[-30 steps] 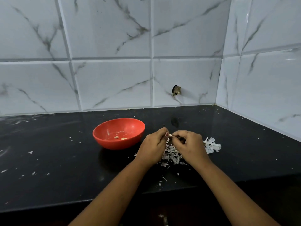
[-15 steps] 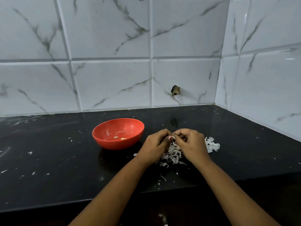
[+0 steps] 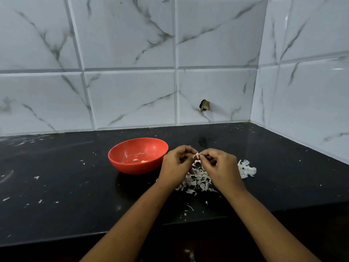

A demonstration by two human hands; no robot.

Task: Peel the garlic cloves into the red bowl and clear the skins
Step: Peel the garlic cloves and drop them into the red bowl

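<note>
Left hand and right hand meet fingertip to fingertip, both pinching one garlic clove above the skin pile, just right of the red bowl on the black counter. Two peeled cloves lie in the bowl. The held clove is mostly hidden by fingers — how much skin it carries, cannot tell.

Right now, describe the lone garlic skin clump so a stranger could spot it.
On the black countertop, look right of the red bowl, past the right hand. The white skin clump sits alone, apart from the scattered pile nearer the bowl.
</note>
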